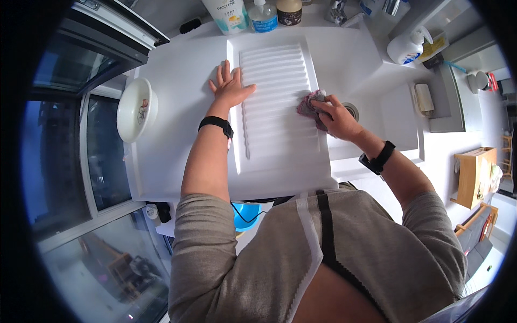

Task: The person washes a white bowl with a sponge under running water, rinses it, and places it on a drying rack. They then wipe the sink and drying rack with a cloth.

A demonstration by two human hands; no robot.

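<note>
A white ribbed washboard (274,97) is set into the white counter beside the sink. My left hand (231,89) rests spread on the washboard's left edge and the counter next to it, holding nothing. Bunched under the fingers of my right hand (339,119) is a grey and pink cloth (310,105), which lies against the board's right edge by the sink basin (363,93). Part of the metal drain (350,110) shows behind that hand. A black band circles each wrist.
A white basin (135,110) with small items inside stands at the far left by the window. Along the back edge are a shampoo bottle (230,18), a clear pump bottle (263,18) and a brown-labelled bottle (289,12). A white pump bottle (406,48) and a soap dish (423,99) sit right of the sink.
</note>
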